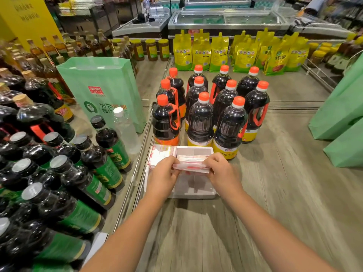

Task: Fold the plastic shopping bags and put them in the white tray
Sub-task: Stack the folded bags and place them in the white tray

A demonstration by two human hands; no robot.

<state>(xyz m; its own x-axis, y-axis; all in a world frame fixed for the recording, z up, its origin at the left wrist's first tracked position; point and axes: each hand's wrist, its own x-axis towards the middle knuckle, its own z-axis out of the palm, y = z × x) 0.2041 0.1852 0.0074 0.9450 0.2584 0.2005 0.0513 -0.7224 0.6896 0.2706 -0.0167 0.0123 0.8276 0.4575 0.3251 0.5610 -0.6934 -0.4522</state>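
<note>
Above one white tray (193, 195), two hands, left (163, 173) and right (222, 171), pinching one folded bag (191, 167), eleven orange-capped bottles (200, 122) behind

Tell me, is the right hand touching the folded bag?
Touching. The head view shows the right hand pinching one end of the folded bag.

orange-capped bottles (204, 114) crowding the white tray's (193, 194) far edge, bare wood shelf (284, 183) open rightward
</note>
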